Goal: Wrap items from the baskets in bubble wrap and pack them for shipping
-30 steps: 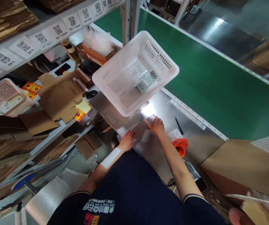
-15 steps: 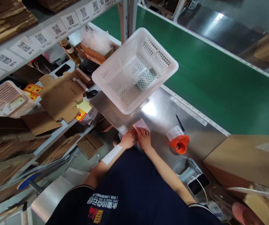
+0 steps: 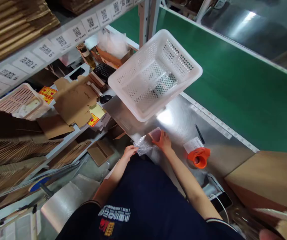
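My left hand [image 3: 129, 152] pinches the near end of a bubble wrap sheet [image 3: 142, 145] at the edge of the steel table [image 3: 181, 123]. My right hand [image 3: 163, 141] is closed round a small pinkish item [image 3: 155, 134] that the bubble wrap runs around. Both hands sit just below the tilted white plastic basket [image 3: 156, 73], which is empty.
An orange tape dispenser [image 3: 199, 157], a paper slip [image 3: 193, 144] and a pen [image 3: 199, 134] lie to the right. A green conveyor belt [image 3: 236, 83] runs behind. A cardboard box [image 3: 268, 178] stands at right. Cardboard sheets [image 3: 74, 98] and shelves fill the left side.
The hands were pressed together over the wrap; now they have drawn apart, the left pulling the bubble wrap's end towards me and the right gripping the wrapped item.
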Available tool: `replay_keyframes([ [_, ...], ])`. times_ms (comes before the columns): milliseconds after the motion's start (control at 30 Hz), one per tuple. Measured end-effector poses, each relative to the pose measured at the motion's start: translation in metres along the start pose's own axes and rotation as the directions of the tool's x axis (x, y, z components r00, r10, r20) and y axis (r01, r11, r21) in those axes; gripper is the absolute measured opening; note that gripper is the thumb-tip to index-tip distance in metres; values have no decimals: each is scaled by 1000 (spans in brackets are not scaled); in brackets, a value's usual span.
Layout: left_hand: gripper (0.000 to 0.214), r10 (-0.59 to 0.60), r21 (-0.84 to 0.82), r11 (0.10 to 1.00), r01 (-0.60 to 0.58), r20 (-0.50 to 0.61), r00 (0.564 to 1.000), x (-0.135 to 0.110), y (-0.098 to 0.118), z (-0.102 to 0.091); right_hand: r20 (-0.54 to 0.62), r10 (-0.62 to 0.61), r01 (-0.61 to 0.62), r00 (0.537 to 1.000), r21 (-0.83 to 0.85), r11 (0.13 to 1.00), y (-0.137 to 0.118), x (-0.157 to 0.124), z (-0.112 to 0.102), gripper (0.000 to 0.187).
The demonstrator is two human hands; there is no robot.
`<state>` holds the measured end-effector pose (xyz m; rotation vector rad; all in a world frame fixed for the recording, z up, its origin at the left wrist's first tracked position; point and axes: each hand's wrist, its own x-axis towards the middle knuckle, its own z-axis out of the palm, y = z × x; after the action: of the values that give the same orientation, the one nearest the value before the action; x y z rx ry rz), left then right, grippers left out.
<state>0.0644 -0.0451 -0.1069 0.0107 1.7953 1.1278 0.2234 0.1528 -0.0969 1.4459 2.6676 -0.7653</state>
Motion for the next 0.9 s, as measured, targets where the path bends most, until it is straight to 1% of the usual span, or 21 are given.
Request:
replay_keyframes([
  [67, 45, -10, -10, 1000, 10, 8, 1000, 0, 6, 5, -31, 17, -18, 999, -16, 1000, -1, 2, -4, 98],
  [133, 45, -23, -34, 999, 24, 42, 999, -4, 14, 9, -78, 29, -32, 997, -45, 998, -7, -1, -5, 98],
  [267, 40, -12, -97, 995, 26, 145, 989, -18, 31, 14, -173, -22, 11, 985, -65, 998, -25, -21, 2, 91],
  [333, 38, 22, -126, 992, 1, 184, 983, -25, 40, 21, -183, -41, 39, 982, -18, 999, -31, -33, 5, 83],
  [433, 32, 65, -155, 988, -29, 232, 970, -28, 54, 40, -141, -68, 84, 988, 108, 991, -36, -45, 6, 64],
  [500, 29, 88, -184, 982, -41, 257, 962, -27, 62, 54, -107, -97, 118, 989, 208, 971, -37, -47, 1, 53],
  [567, 31, 105, -207, 977, -50, 263, 959, -24, 68, 66, -86, -104, 125, 991, 298, 946, -35, -43, -6, 50],
  [633, 37, 102, -201, 978, -51, 253, 962, -20, 71, 71, -65, -57, 79, 996, 427, 901, -30, -33, -14, 47],
  [733, 36, 91, -181, 982, -57, 186, 978, -17, 73, 71, -40, 44, -9, 998, 622, 783, -15, -18, -24, 42],
  [800, 35, 94, -163, 984, -70, 144, 985, -18, 74, 72, -46, 88, -32, 995, 686, 727, -6, -14, -29, 40],
  [833, 37, 95, -152, 986, -73, 147, 985, -19, 75, 73, -47, 107, -42, 993, 711, 702, -2, -15, -30, 38],
  [900, 44, 89, -128, 990, -64, 203, 975, -21, 77, 81, -30, 149, -69, 988, 782, 619, 5, -24, -31, 33],
])
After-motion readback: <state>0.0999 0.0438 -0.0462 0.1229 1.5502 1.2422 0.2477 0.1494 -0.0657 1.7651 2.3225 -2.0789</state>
